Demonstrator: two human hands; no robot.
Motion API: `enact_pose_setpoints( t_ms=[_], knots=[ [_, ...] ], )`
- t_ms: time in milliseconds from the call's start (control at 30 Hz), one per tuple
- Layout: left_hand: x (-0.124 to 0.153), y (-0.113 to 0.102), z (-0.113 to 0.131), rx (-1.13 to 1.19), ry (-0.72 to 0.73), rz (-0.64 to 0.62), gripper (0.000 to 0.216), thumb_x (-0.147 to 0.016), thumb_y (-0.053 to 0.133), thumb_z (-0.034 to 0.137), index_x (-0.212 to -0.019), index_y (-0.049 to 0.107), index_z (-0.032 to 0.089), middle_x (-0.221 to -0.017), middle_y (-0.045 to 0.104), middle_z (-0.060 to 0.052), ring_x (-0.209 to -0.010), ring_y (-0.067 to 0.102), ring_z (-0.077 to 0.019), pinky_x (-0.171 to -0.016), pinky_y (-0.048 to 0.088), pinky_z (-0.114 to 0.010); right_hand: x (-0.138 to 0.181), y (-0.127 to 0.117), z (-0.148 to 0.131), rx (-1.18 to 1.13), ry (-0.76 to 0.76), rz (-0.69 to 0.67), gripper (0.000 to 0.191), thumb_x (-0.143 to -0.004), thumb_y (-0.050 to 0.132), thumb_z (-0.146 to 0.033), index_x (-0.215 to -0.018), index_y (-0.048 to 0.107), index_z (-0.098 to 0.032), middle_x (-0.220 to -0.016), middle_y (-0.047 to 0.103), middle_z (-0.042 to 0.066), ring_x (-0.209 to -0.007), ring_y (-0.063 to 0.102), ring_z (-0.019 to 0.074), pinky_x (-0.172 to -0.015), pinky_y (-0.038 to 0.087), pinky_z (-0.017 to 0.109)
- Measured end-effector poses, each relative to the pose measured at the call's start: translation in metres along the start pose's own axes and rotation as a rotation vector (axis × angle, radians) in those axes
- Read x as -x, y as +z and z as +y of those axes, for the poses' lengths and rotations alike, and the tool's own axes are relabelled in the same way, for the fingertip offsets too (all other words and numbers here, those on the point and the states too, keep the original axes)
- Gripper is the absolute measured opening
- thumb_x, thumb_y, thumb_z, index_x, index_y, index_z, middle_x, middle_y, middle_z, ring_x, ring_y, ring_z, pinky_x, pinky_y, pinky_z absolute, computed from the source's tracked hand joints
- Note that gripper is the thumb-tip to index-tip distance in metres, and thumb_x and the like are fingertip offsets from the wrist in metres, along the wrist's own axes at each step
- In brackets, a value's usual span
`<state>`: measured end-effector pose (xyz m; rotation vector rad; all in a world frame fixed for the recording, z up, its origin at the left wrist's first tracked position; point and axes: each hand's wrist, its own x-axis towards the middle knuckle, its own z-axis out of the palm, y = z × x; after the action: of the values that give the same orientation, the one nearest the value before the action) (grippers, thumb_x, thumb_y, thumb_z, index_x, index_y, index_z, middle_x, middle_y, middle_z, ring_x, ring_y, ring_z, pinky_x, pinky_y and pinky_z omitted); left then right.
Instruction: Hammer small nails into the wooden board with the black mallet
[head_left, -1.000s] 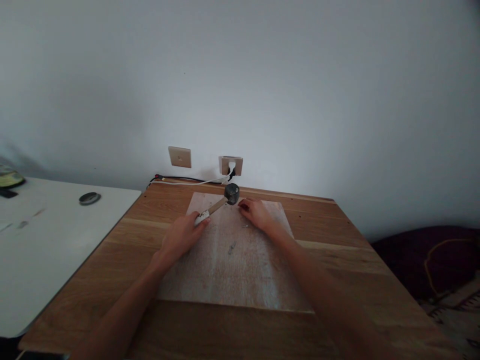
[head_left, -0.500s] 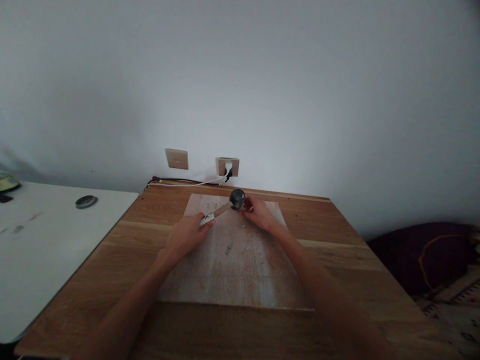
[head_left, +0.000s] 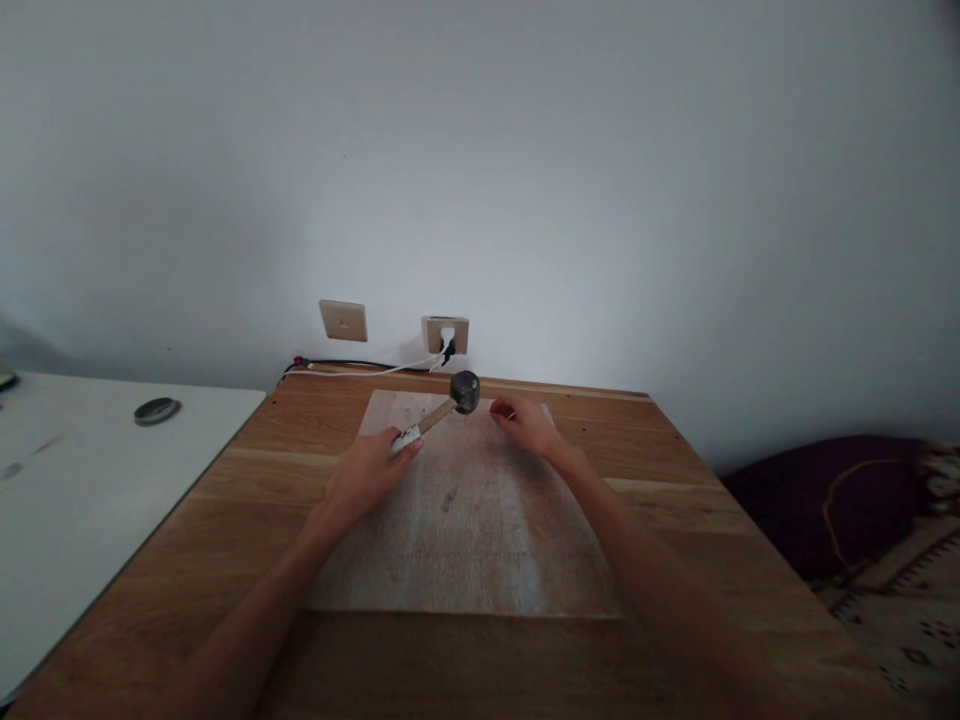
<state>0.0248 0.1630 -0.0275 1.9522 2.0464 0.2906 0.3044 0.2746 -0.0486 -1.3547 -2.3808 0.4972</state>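
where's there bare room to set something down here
Bare wood: on the table, right of the board beyond the right forearm; also left, between the left forearm and the white table. The board's near part is bare, nearer than the small metal bits. Crowded: the board's far part, with left hand, hammer, right hand.

L hand (head_left: 369, 468) gripped dark round-headed, wooden-handled hammer (head_left: 462, 394) over whitish rect. wooden board (head_left: 480, 560); R hand (head_left: 529, 428), half-curled, was nr board's far edge; sm. grey metal bits (head_left: 449, 499) lay mid-board.
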Motion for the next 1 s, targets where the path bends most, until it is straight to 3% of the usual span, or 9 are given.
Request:
enact_pose_setpoints(
  t_ms=[100, 200, 467, 667, 833, 1000],
  knots=[
    [0.000, 0.003, -0.002, 0.014, 0.003, 0.006, 0.045, -0.101, 0.042, 0.056, -0.107, 0.068, 0.021, -0.095, 0.077, -0.012, -0.092, 0.074, -0.0276, -0.073, 0.047, -0.032, -0.010, 0.000, 0.004, 0.052, 0.022, -0.028, 0.011, -0.100, 0.064, -0.024, -0.102, 0.071, -0.016, -0.099, 0.075, 0.005, -0.090, 0.071, 0.0182, -0.085, 0.057, 0.036],
    [0.000, 0.004, -0.003, 0.032, 0.011, 0.009, 0.044, -0.101, 0.043, 0.056, -0.107, 0.069, 0.020, -0.094, 0.077, -0.012, -0.091, 0.074, -0.0279, -0.073, 0.047, -0.032, -0.014, 0.002, 0.001, 0.098, 0.000, -0.103, 0.019, -0.099, 0.067, -0.034, -0.103, 0.070, -0.015, -0.102, 0.073, 0.003, -0.090, 0.071, 0.0182, -0.085, 0.059, 0.040],
    [0.002, 0.003, -0.006, 0.051, 0.014, 0.009, 0.045, -0.101, 0.042, 0.056, -0.102, 0.068, 0.020, -0.093, 0.076, -0.012, -0.088, 0.073, -0.0276, -0.071, 0.046, -0.032, -0.022, 0.006, -0.006, 0.191, 0.003, -0.162, 0.023, -0.101, 0.065, -0.036, -0.114, 0.069, -0.018, -0.116, 0.071, 0.007, -0.100, 0.070, 0.0201, -0.088, 0.059, 0.040],
    [0.000, 0.000, 0.004, 0.014, 0.046, 0.007, 0.045, -0.101, 0.042, 0.056, -0.103, 0.069, 0.020, -0.096, 0.077, -0.012, -0.092, 0.073, -0.0275, -0.074, 0.048, -0.032, -0.020, 0.011, -0.009, 0.182, 0.033, -0.083, 0.022, -0.099, 0.067, -0.037, -0.098, 0.072, -0.016, -0.093, 0.075, 0.004, -0.084, 0.071, 0.0178, -0.080, 0.056, 0.033],
    [-0.007, 0.002, 0.015, -0.048, 0.121, -0.019, 0.046, -0.100, 0.045, 0.057, -0.108, 0.070, 0.020, -0.102, 0.077, -0.015, -0.100, 0.073, -0.0297, -0.081, 0.049, -0.034, -0.006, 0.000, -0.003, 0.194, 0.037, -0.012, 0.023, -0.083, 0.082, -0.033, -0.092, 0.074, -0.014, -0.088, 0.076, 0.010, -0.080, 0.070, 0.0232, -0.069, 0.047, 0.028],
    [-0.009, 0.006, 0.014, -0.045, 0.124, -0.004, 0.046, -0.101, 0.044, 0.058, -0.108, 0.069, 0.020, -0.101, 0.077, -0.015, -0.098, 0.073, -0.0301, -0.080, 0.049, -0.035, 0.034, -0.002, -0.024, 0.214, -0.077, -0.012, 0.012, -0.094, 0.063, -0.017, -0.098, 0.073, -0.013, -0.094, 0.073, 0.014, -0.086, 0.069, 0.0238, -0.077, 0.050, 0.032]
  ],
)
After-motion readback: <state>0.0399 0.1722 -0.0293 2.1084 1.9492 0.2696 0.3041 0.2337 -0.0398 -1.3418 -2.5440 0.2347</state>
